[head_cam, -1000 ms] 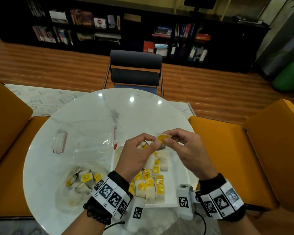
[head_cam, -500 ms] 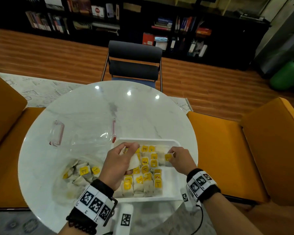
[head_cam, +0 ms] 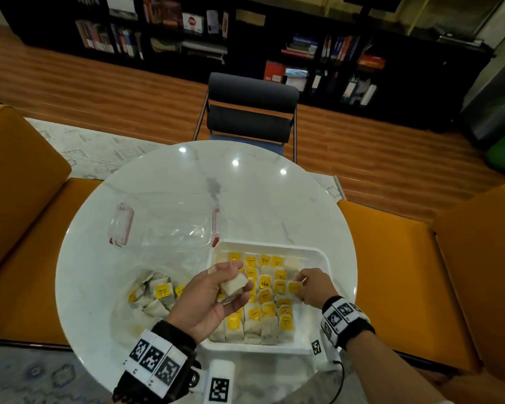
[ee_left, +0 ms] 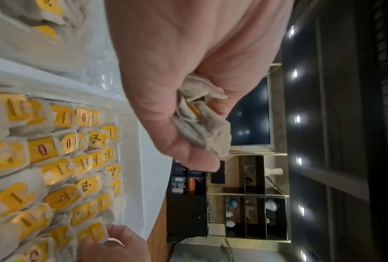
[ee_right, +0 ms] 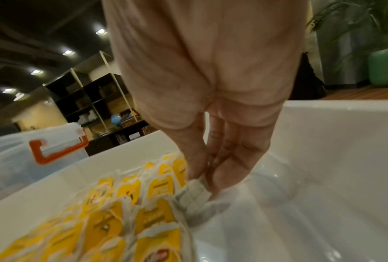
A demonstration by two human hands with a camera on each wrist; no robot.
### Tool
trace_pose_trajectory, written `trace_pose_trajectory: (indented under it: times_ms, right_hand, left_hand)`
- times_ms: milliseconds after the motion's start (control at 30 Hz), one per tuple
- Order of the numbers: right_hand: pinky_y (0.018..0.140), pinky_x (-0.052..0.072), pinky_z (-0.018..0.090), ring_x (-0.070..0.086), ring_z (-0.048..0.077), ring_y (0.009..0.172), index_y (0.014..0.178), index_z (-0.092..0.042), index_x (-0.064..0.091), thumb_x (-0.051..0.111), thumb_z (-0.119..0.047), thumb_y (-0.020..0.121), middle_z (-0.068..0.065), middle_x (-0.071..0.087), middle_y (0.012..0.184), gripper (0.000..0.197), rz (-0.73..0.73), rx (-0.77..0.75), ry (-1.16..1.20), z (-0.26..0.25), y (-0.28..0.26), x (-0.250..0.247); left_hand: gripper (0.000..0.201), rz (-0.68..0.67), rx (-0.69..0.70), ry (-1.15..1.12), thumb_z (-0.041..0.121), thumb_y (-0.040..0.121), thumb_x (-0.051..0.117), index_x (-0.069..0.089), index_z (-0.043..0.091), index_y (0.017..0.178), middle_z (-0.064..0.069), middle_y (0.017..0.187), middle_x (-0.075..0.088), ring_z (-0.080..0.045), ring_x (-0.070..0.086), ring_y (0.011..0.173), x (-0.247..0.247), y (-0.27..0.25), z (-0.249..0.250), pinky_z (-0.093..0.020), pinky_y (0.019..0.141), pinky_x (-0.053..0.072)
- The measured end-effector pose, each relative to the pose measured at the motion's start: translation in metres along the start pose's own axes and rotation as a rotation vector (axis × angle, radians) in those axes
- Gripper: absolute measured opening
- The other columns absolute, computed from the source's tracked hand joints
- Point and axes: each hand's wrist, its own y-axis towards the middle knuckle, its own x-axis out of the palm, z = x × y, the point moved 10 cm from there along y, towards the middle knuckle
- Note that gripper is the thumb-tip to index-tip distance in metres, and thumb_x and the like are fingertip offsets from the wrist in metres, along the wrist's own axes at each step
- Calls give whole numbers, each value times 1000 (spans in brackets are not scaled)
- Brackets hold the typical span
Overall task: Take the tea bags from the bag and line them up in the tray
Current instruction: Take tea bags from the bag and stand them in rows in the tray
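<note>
You can read "TEA" on a yellow tag (head_cam: pixel 264 282) near the middle of the white tray (head_cam: pixel 318 255), and "RELAX" on another tag (ee_left: pixel 113 171) by its far edge. "RELAX" also shows on a tag (head_cam: pixel 162 290) inside the clear bag (head_cam: pixel 123 284).

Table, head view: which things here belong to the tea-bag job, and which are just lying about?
Job:
- white tray with lined-up tea bags
- clear bag with loose tea bags
- left hand holding tea bags
- right hand setting one into the tray

Lying about:
- clear lid
- dark chair
- bookshelves
</note>
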Motion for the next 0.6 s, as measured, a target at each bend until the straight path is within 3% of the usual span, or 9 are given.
trace_pose_trajectory:
  times_ms: [133, 233, 333, 433, 500, 600]
  right_hand:
    - [68, 40, 24, 52, 19, 84, 89, -18, 47, 71, -8, 81, 1, 56, 93, 27, 51, 41, -94, 6, -2, 3]
    - [63, 38, 22, 50, 19, 84, 99, -17, 39, 68, -11, 86, 1, 52, 93, 33, 69, 20, -90, 0, -2, -1]
    - [68, 43, 27, 54, 19, 82, 98, -18, 44, 72, -17, 85, 1, 55, 93, 31, 68, -21, -15, -15, -8, -15]
    - [73, 50, 30, 59, 15, 77, 84, -25, 52, 74, -21, 82, 0, 61, 93, 22, 121, -66, 47, -32, -24, -40]
    - [73, 52, 29, 58, 8, 73, 79, -27, 57, 75, -21, 82, -2, 63, 88, 19, 173, -183, 86, -56, -45, -63]
    - [64, 47, 17, 58, 5, 66, 85, -27, 66, 79, -26, 81, -7, 66, 79, 14, 199, -505, 235, -111, -97, -94]
  left_hand:
    - [34, -40, -53, -40, 10, 86, 63, 62, -2, 119, -21, 90, 68, -29, 72, 77, 3, -1, -6, -38, 65, 63]
    - [33, -51, -78, -72, 10, 88, 62, 62, -2, 118, -23, 96, 67, -33, 72, 81, 5, 0, -9, -46, 75, 62]
    - [32, -36, -89, -115, 12, 84, 63, 63, -3, 113, -26, 97, 66, -37, 73, 84, 5, 3, -10, -49, 77, 62]
    - [27, -19, -97, -124, 15, 90, 60, 64, -3, 110, -26, 95, 68, -37, 74, 85, 9, 5, -11, -47, 75, 62]
    - [27, -15, -102, -100, 18, 99, 53, 64, -4, 111, -26, 98, 69, -37, 74, 85, 11, 7, -13, -46, 74, 62]
    - [32, -26, -99, -62, 21, 100, 51, 63, -4, 116, -28, 105, 68, -39, 71, 90, 18, 10, -14, -46, 77, 60]
